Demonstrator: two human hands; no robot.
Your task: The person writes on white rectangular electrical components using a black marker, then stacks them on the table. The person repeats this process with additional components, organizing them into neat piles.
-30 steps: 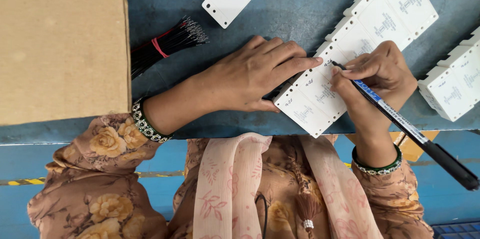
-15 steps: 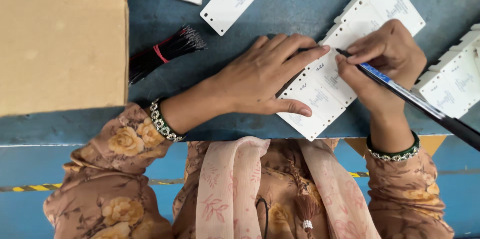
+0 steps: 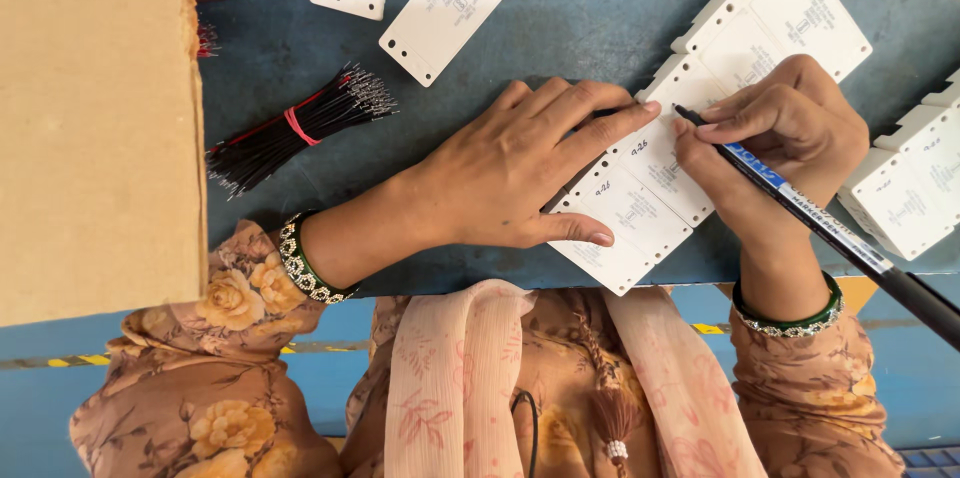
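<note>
**Marker tip on a row of white plastic casings**

Right hand [image 3: 785,133] closed around a blue-and-black marker pen [image 3: 800,213], pinched between thumb and fingertips near the tip. Pen barrel running out from the grip toward 4 o'clock, past the wrist and off the frame's right edge. Tip pointing toward 10 o'clock, touching or just above a white casing in the row of casings [image 3: 690,143], just left of the gripping fingers.

Left hand [image 3: 510,173] laid flat and open, palm down, holding nothing in a closed grip. Fingers stretched toward 3 o'clock, tips pressing the row just beside the pen tip; thumb resting on the casing nearest the table's edge, at about 5 o'clock from the palm.

Row of casings lying diagonally on the blue-grey table [image 3: 600,18], from 7 o'clock near the body up to 1 o'clock. Small handwritten marks visible on the near casings.

At 3 o'clock from the right hand, a second group of white casings [image 3: 905,193], apart from the row. At 12 o'clock, two flat white cover plates [image 3: 455,3], well apart from both hands. At 9 o'clock from the left hand, a bundle of black wires [image 3: 300,128] banded in red, near a cardboard box [image 3: 95,128] at far left.
</note>
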